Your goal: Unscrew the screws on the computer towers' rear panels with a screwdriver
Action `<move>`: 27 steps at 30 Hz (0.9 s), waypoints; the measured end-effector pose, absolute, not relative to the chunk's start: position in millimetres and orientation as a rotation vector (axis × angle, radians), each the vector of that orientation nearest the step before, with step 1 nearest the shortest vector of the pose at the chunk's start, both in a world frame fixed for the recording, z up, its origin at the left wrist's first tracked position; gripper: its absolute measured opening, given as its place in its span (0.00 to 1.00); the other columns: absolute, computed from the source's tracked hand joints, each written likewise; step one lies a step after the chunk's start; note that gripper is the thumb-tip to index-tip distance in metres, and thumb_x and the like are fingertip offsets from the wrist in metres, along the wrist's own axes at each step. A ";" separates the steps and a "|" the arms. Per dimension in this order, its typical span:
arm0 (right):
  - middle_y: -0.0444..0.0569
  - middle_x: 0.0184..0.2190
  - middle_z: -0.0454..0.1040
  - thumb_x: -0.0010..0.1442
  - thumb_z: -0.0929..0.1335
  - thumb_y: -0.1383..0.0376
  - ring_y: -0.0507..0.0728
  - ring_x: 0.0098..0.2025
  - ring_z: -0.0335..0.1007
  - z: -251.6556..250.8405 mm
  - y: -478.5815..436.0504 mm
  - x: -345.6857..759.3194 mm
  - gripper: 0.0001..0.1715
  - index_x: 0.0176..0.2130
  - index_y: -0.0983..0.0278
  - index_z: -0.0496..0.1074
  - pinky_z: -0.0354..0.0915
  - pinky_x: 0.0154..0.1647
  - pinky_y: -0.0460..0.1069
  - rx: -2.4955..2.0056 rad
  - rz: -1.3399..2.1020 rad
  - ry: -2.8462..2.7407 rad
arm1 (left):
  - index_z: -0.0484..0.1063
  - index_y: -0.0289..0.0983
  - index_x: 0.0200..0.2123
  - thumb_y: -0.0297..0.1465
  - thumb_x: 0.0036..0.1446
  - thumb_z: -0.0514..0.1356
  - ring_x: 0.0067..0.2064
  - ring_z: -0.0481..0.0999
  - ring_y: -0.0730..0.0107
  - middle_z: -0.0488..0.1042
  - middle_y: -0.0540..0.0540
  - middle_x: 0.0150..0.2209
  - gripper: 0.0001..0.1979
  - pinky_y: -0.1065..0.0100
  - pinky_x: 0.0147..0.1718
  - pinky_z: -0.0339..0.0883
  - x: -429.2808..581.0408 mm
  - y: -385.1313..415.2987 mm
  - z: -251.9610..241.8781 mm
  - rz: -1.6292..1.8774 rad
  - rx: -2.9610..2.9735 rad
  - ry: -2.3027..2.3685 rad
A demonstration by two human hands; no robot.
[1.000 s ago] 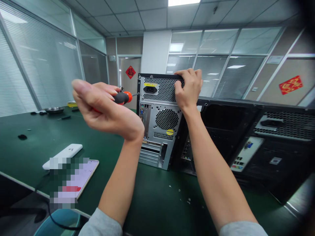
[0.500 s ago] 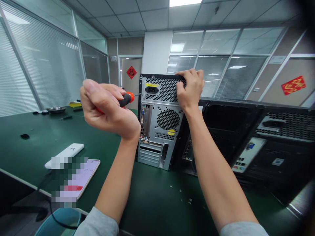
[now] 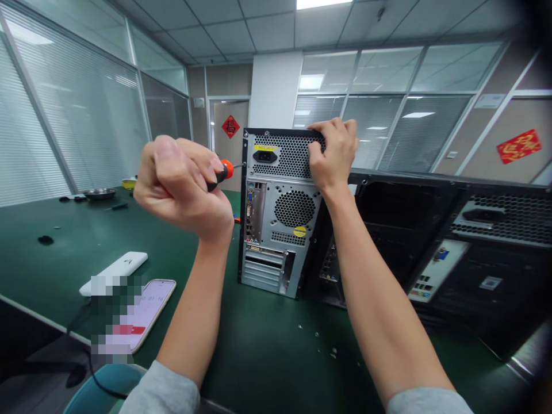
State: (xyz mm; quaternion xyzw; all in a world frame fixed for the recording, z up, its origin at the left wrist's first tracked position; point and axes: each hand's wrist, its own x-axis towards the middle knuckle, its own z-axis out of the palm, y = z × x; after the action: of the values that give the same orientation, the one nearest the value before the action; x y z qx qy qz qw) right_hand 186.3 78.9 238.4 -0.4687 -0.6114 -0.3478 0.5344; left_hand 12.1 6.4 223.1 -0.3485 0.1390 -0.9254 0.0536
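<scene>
My left hand (image 3: 185,187) is closed around the handle of a screwdriver (image 3: 224,171), which is orange-red and black. Its thin shaft points right, and the tip meets the upper left edge of a computer case (image 3: 297,247) at a screw. The case stands upright with its silver back panel facing me, showing a power socket, a round fan grille and slot covers. My right hand (image 3: 334,155) grips the top right corner of this computer case, thumb on the perforated panel and fingers over the top edge.
To the right stand more black computer cases (image 3: 401,224). Several small screws (image 3: 333,352) lie on the green table (image 3: 267,345) in front. At left are a phone (image 3: 157,305), a white power bank (image 3: 118,270) and a metal bowl (image 3: 99,194). A blue bin (image 3: 103,388) sits below the table edge.
My left hand has turned and shifted slightly left, its wrist now clear of the case's edge. The screwdriver tip stays at the same spot; my right hand keeps its hold.
</scene>
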 end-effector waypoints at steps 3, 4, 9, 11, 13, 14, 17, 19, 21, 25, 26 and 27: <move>0.51 0.41 0.69 0.54 0.59 0.67 0.64 0.50 0.59 238.4 78.8 186.6 0.16 0.41 0.58 0.69 0.58 0.49 0.66 -1.122 -0.829 -1.461 | 0.46 0.39 0.15 0.24 0.57 0.48 0.14 0.52 0.83 0.45 0.57 0.13 0.20 0.74 0.14 0.52 9.9 6.8 223.4 -2.797 -1.157 0.453; 0.51 0.41 0.69 0.54 0.59 0.67 0.64 0.50 0.59 238.4 79.1 186.9 0.16 0.41 0.58 0.69 0.58 0.49 0.66 -1.123 -0.829 -1.463 | 0.46 0.39 0.14 0.23 0.56 0.48 0.14 0.52 0.83 0.45 0.57 0.13 0.20 0.74 0.14 0.51 8.9 6.6 223.6 -2.791 -1.193 0.472; 0.51 0.41 0.69 0.54 0.59 0.67 0.64 0.49 0.59 238.5 79.3 186.9 0.16 0.41 0.58 0.69 0.58 0.49 0.66 -1.111 -0.820 -1.459 | 0.45 0.39 0.13 0.25 0.54 0.52 0.14 0.53 0.80 0.46 0.56 0.12 0.22 0.70 0.14 0.49 0.3 2.2 223.2 -2.774 -1.424 0.509; 0.50 0.41 0.70 0.53 0.59 0.68 0.63 0.49 0.59 238.6 78.2 186.0 0.17 0.41 0.58 0.69 0.58 0.49 0.66 -1.106 -0.812 -1.456 | 0.45 0.39 0.12 0.26 0.53 0.53 0.14 0.54 0.79 0.47 0.55 0.11 0.22 0.68 0.14 0.49 -4.6 1.6 223.1 -2.749 -1.531 0.510; 0.50 0.41 0.70 0.53 0.60 0.68 0.63 0.49 0.59 238.7 76.6 184.9 0.17 0.41 0.58 0.70 0.58 0.50 0.66 -1.111 -0.806 -1.454 | 0.44 0.39 0.11 0.27 0.53 0.53 0.14 0.55 0.80 0.48 0.55 0.11 0.24 0.68 0.14 0.49 -10.0 3.3 223.6 -2.678 -1.624 0.537; 0.50 0.41 0.70 0.52 0.60 0.68 0.63 0.49 0.59 238.8 75.9 184.4 0.17 0.41 0.58 0.70 0.58 0.50 0.66 -1.116 -0.804 -1.453 | 0.43 0.39 0.11 0.27 0.54 0.54 0.14 0.56 0.80 0.48 0.55 0.11 0.25 0.69 0.14 0.50 -12.7 4.9 224.0 -2.637 -1.674 0.546; 0.51 0.41 0.70 0.52 0.60 0.68 0.63 0.50 0.59 238.9 74.5 183.7 0.17 0.41 0.59 0.70 0.58 0.51 0.65 -1.130 -0.797 -1.450 | 0.39 0.38 0.11 0.30 0.53 0.58 0.13 0.56 0.80 0.48 0.55 0.10 0.29 0.70 0.13 0.52 -20.6 9.7 225.3 -2.566 -1.777 0.582; 0.50 0.41 0.70 0.52 0.60 0.68 0.63 0.50 0.59 239.0 74.5 184.0 0.17 0.41 0.59 0.70 0.58 0.51 0.65 -1.131 -0.795 -1.454 | 0.38 0.38 0.11 0.32 0.52 0.60 0.13 0.56 0.81 0.48 0.55 0.10 0.31 0.70 0.12 0.52 -25.3 11.5 225.7 -2.561 -1.832 0.601; 0.50 0.41 0.70 0.53 0.59 0.68 0.63 0.50 0.59 239.0 75.0 184.5 0.17 0.42 0.58 0.69 0.58 0.51 0.65 -1.127 -0.794 -1.459 | 0.39 0.38 0.10 0.35 0.51 0.62 0.12 0.56 0.81 0.48 0.55 0.09 0.33 0.70 0.12 0.53 -29.5 11.9 225.7 -2.580 -1.882 0.568; 0.51 0.42 0.70 0.52 0.59 0.67 0.64 0.50 0.59 238.8 76.2 184.9 0.18 0.42 0.58 0.69 0.58 0.50 0.65 -1.131 -0.795 -1.458 | 0.41 0.39 0.08 0.39 0.49 0.63 0.12 0.55 0.79 0.48 0.54 0.09 0.33 0.70 0.12 0.53 -35.4 13.2 227.0 -2.569 -1.934 0.484; 0.51 0.42 0.70 0.52 0.60 0.67 0.64 0.50 0.59 238.7 76.5 185.0 0.18 0.42 0.58 0.70 0.58 0.50 0.65 -1.132 -0.796 -1.454 | 0.41 0.39 0.08 0.38 0.49 0.62 0.12 0.55 0.79 0.48 0.54 0.09 0.33 0.70 0.11 0.52 -36.1 14.1 227.9 -2.523 -1.971 0.500; 0.51 0.42 0.70 0.52 0.60 0.67 0.64 0.50 0.59 238.5 76.9 185.1 0.18 0.41 0.58 0.70 0.58 0.50 0.65 -1.130 -0.797 -1.451 | 0.41 0.39 0.08 0.37 0.50 0.60 0.12 0.56 0.79 0.49 0.54 0.09 0.31 0.70 0.11 0.52 -36.4 15.1 228.8 -2.473 -2.007 0.531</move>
State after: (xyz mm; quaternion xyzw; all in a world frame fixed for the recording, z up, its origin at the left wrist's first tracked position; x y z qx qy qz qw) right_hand 185.1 76.9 238.5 -0.4751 -0.6101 -0.3351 0.5383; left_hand -36.4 15.1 228.8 -0.6211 0.1644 -0.7651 -0.0438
